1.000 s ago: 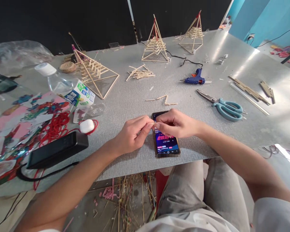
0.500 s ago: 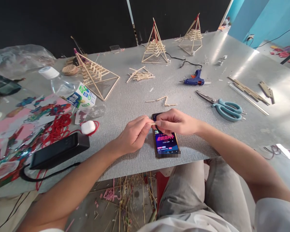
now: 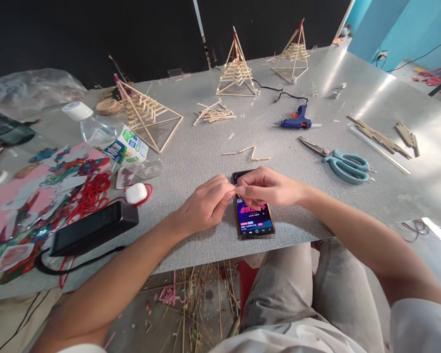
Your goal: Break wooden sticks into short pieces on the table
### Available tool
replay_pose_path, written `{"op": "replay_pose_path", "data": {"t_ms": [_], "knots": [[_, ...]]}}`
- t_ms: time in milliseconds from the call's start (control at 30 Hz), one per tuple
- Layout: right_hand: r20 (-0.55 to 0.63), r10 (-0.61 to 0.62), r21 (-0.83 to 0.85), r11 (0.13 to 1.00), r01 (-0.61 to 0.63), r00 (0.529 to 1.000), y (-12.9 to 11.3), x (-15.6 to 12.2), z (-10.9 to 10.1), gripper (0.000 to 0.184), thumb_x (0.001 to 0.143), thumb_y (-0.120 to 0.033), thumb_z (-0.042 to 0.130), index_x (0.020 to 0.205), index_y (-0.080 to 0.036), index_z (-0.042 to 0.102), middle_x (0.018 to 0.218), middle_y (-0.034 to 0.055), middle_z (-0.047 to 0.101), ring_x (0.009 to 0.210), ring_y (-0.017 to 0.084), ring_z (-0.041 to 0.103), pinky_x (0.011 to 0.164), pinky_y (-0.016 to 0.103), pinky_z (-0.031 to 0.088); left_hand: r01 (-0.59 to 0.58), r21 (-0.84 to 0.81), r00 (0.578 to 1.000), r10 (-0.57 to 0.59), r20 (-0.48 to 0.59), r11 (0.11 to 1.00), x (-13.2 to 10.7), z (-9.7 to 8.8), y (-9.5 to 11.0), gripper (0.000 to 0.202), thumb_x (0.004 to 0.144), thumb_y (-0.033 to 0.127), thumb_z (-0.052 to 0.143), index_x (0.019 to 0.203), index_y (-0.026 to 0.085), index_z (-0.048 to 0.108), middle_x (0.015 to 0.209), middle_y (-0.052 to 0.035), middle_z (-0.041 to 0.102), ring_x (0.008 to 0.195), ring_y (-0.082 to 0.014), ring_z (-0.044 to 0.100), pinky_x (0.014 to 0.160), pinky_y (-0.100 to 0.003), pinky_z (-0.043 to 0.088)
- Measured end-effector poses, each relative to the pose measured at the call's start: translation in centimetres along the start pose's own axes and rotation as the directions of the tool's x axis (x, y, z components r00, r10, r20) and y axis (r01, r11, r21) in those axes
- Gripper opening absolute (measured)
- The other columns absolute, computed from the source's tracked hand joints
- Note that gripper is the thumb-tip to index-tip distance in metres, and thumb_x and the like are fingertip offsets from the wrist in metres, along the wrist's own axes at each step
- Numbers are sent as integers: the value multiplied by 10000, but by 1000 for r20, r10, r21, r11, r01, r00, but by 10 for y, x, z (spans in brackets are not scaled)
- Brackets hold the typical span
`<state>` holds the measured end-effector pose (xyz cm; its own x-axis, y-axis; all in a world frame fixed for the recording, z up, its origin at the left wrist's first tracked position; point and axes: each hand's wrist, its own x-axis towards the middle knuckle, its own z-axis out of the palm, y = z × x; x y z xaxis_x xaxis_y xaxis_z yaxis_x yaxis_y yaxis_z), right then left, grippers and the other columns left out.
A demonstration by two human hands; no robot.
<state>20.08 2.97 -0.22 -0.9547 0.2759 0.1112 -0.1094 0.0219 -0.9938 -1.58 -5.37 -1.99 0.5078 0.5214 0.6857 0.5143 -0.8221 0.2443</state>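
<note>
My left hand (image 3: 205,206) and my right hand (image 3: 266,186) meet fingertip to fingertip just above a lit phone (image 3: 253,219) lying near the table's front edge. Both hands are pinched shut on one short wooden stick piece (image 3: 235,189), most of it hidden by the fingers. A few loose stick pieces (image 3: 250,152) lie just beyond the phone. Three stick pyramids stand on the grey table (image 3: 206,152): one at the left (image 3: 147,115), two at the back (image 3: 236,68) (image 3: 293,51).
Teal scissors (image 3: 343,163) and a blue glue gun (image 3: 296,119) lie at the right, wooden strips (image 3: 380,139) beyond. A stick pile (image 3: 213,113) sits mid-table. At the left are a water bottle (image 3: 110,137), white earbud case (image 3: 135,192), red cord (image 3: 90,193) and black power bank (image 3: 93,228).
Both hands stay pinched together over the phone, with only small finger shifts. The view has moved slightly.
</note>
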Motion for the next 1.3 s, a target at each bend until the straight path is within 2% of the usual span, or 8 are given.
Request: {"op": "replay_pose_path", "data": {"t_ms": [133,367,533,733,867,1033,1167,1300], "knots": [[46,11,110,994,-16,999,1,-1,-2,281,1029,-265,558,764,-169,566,652,-60,502,539,53,457,481,178,317,-39,51,999,39,9,998,1,-3,0,170,1160,196,391,1115,207,555,824,0,570,725,-158,500,661,-290,448],[96,0,163,987,-16,995,4,-2,-4,228,991,-218,568,770,-166,556,700,-54,510,548,47,470,484,181,306,-70,110,997,66,37,991,3,-4,1,149,1153,182,406,1133,211,551,848,-14,613,747,-172,515,684,-305,469],[115,-9,140,990,-8,993,4,-4,-6,328,1066,-330,599,785,-170,546,702,-61,479,566,49,456,508,184,331,-103,131,994,99,41,986,5,-6,3,123,1142,169,431,1131,198,550,832,-14,584,753,-182,501,689,-308,467],[85,9,18,1000,-11,996,2,-3,-2,445,1068,-471,647,752,-189,513,626,-62,501,549,55,414,509,191,343,-111,142,993,104,55,984,6,-7,5,119,1141,159,428,1119,195,540,812,-8,558,747,-185,476,677,-311,448],[40,-12,-59,998,14,999,0,-2,1,453,1053,-466,671,735,-198,491,623,-64,503,548,57,401,502,192,333,-101,128,994,95,53,987,4,-6,3,135,1148,177,416,1109,198,544,808,-7,565,746,-184,489,673,-308,447],[76,-2,7,1000,1,997,-4,-5,-3,380,1093,-399,577,791,-169,568,649,-48,541,556,61,422,515,198,332,-99,102,995,97,24,990,3,-6,0,136,1144,183,437,1158,192,572,847,-13,608,750,-177,518,693,-302,468],[85,-19,0,1000,19,996,-6,-6,-6,337,1093,-325,546,797,-166,569,662,-44,551,568,58,437,535,196,340,-116,126,993,114,27,985,3,-8,0,134,1137,181,458,1206,185,574,873,-24,628,761,-179,534,705,-302,485],[86,-1,-22,1000,3,996,-2,-4,-6,376,1077,-378,598,761,-180,547,635,-56,529,555,60,445,537,199,368,-118,164,992,110,54,979,3,-8,0,151,1135,189,459,1234,218,569,832,-10,605,754,-191,529,706,-310,490]]}}
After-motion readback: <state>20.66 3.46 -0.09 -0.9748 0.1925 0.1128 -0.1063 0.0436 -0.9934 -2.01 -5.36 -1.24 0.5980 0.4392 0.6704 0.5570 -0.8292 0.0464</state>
